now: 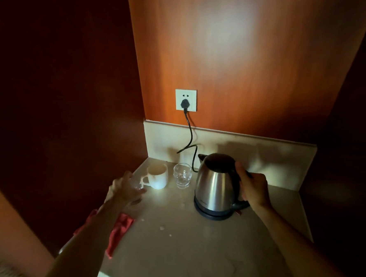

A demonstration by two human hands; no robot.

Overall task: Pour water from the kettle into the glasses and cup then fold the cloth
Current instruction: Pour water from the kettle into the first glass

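From the head camera, both bare forearms reach forward over a pale stone-like counter (pixel 184 251) set in a corner of glossy reddish wood panels.

The right hand (pixel 254 188) comes in from the lower right, wrist nearly straight, fingers wrapped around the black handle of the kettle (pixel 213 185). The grip is closed on the handle, thumb up near the lid. The kettle stands upright on its round black base (pixel 212 214), spout toward the back left; its body is brushed steel, smooth and rounded, narrowing toward a dark lid.

The left hand (pixel 123 191) reaches from the lower left, blurred, its fingers curled loosely around a clear glass (pixel 138 187) just left of the cup; whether the grip is firm I cannot tell. The white cup (pixel 157 176) is a smooth cylinder with a loop handle facing left, standing near the back left corner. Just beside it on the right stands a second glass (pixel 182 176), transparent with a ribbed, bulging wall, between cup and kettle.

A red cloth (pixel 119 230) lies crumpled at the counter's left edge, partly under the left forearm, soft and creased.

A black cord (pixel 190 135) runs from a plug in the white wall socket (pixel 186 100) down behind the kettle. Small droplets spot the counter near the middle.
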